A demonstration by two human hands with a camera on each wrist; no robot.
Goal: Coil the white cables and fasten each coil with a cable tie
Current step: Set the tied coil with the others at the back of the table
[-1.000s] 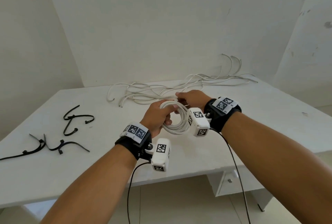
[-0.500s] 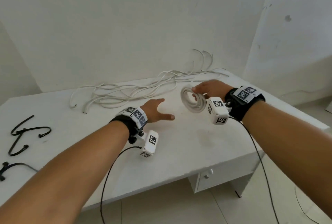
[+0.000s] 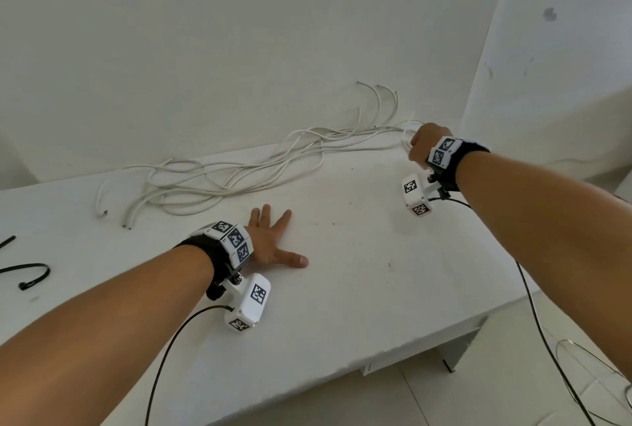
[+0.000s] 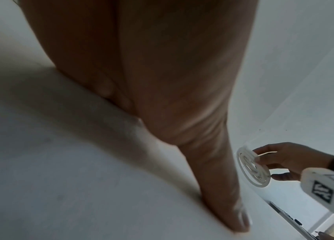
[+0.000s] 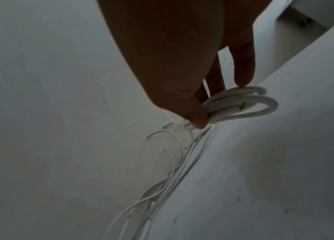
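Note:
A white cable coil is pinched between the thumb and fingers of my right hand. In the head view that right hand is at the table's far right, by the ends of the loose white cables, and it hides most of the coil. The left wrist view shows the coil held upright in the right hand. My left hand lies flat on the white table with its fingers spread and holds nothing.
Black cable ties lie at the table's left edge. The loose cables run along the back of the table by the wall. The table's front edge and right corner are close to my right arm.
My left hand has let go of the coil and dropped flat onto the table. My right hand has carried the coil to the far right of the table.

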